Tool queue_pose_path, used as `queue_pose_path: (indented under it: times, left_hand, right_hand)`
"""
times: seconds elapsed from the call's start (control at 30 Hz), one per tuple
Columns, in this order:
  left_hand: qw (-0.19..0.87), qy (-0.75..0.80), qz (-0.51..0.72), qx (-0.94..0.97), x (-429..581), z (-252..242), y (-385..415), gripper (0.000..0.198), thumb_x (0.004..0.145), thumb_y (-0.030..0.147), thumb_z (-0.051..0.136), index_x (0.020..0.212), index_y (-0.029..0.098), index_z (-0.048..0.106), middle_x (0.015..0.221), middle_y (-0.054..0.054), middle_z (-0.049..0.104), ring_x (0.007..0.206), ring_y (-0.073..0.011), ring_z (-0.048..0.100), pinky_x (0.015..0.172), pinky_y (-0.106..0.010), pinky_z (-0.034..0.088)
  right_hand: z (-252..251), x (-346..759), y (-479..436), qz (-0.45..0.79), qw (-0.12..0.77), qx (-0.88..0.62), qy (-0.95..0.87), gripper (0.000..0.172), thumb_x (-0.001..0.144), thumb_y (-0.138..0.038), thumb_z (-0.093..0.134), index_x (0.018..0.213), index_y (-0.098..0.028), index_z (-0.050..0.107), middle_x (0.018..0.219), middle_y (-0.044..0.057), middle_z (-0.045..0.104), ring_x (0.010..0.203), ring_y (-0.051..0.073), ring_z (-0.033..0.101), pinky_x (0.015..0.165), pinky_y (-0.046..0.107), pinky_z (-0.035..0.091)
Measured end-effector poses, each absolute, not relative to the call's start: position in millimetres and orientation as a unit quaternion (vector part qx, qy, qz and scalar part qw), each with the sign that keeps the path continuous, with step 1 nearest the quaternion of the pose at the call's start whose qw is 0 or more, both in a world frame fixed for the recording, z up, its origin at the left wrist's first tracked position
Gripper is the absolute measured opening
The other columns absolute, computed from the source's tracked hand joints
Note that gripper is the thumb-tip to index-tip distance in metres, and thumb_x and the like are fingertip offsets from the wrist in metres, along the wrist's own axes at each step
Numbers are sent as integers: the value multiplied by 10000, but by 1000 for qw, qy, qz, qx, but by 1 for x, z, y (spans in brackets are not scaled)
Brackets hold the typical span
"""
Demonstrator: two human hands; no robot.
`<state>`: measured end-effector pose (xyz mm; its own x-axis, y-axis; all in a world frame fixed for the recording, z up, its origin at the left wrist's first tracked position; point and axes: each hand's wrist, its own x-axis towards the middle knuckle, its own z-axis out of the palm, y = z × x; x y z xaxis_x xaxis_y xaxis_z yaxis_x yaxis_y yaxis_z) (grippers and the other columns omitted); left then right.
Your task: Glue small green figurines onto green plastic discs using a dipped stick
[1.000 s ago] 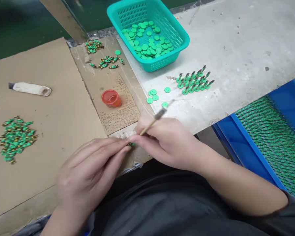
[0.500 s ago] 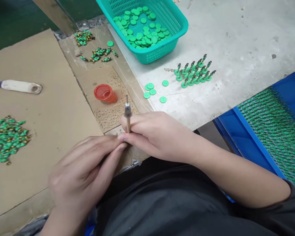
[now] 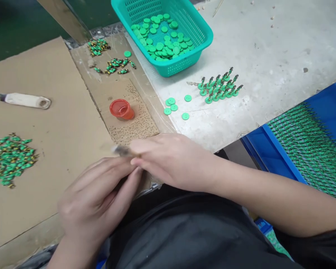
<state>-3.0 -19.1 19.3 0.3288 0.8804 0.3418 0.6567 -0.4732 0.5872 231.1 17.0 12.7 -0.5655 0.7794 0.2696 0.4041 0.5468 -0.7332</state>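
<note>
the grey worktop (image 3: 268, 56) carries a teal basket (image 3: 182, 66) of green discs at its far edge. a few loose green discs (image 3: 171, 101) lie near a cluster of upright green figures (image 3: 220, 89). a cardboard sheet (image 3: 50, 134) covers the left part, bearing a white tube (image 3: 25, 100), an orange cup (image 3: 121, 109), a heap of green pieces (image 3: 13, 158) and scattered green pieces (image 3: 112, 68) farther back.

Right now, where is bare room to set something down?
Free: the grey table right of the teal basket and standing figures; the cardboard between white tube and green pile. Crowded: around orange cup and loose discs, and the near edge, where left hand meets right hand gripping a thin tool.
</note>
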Motion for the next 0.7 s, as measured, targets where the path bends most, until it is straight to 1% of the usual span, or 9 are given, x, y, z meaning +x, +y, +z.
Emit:
queue_pose_path:
  times: [0.1,0.17,0.3,0.5,0.6,0.7]
  left_hand:
    - [180,469,302,811,-1,22,-17,158,1093,177,808,1180,302,850,1172,36,881,1042,-115,814,1051,-257,626]
    - [184,461,307,812,-2,22,-16,156,1090,182,814,1182,303,845,1167,40,879,1035,-114,811,1036,-258,630]
    - [182,472,304,808,-3,20,-17,129,1100,199,808,1160,307,844,1152,50,876,1048,-108,806,1039,-257,630]
    - [176,465,312,810,-2,19,-17,150,1104,194,806,1177,321,842,1147,63,874,1047,-104,805,1041,-260,633]
    - [168,464,311,812,0,19,-17,155,1102,191,806,1174,323,843,1145,61,878,1051,-114,815,1043,-270,642]
    - [177,464,318,808,2,18,-17,174,1092,169,802,1144,326,854,1123,52,881,1016,-137,829,1009,-297,668]
  right_hand:
    - [7,235,13,329,379,-370,-782,333,1286,-268,532,994,-198,677,989,8,746,909,155,732,873,277,539]
    - [4,237,11,332,405,-354,-775,344,1280,-256,551,956,-205,652,945,-16,701,856,135,698,845,264,518]
    - [4,238,9,320,391,-335,-795,319,1286,-228,516,1005,-211,666,887,-31,646,831,152,661,847,282,496]
    - [2,236,10,306,378,-326,-811,285,1295,-229,483,1095,-201,684,956,-14,698,874,166,686,873,295,503]
    - [2,235,9,305,360,-333,-816,271,1300,-243,464,1148,-207,685,995,0,730,930,182,710,908,307,519]
    - [4,234,8,314,333,-334,-824,272,1304,-257,431,1203,-218,681,1050,24,777,1005,206,729,961,332,538]
